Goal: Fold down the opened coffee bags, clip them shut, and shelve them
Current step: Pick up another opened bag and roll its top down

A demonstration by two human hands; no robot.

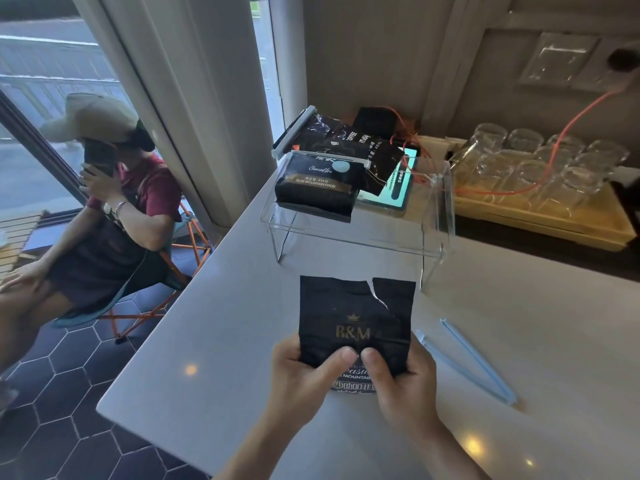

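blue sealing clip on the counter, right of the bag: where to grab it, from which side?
The blue clip lies open in a flat V, joined at its near end. Probably best: right hand from above, fingers pinching one bar at mid-length across its narrow width. The counter beside it is bare.

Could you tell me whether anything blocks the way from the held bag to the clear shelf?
Nothing visible does. Both hands hold the black bag just before the acrylic shelf; bare counter lies between. Clipped bags fill the shelf's left, a tablet the middle.
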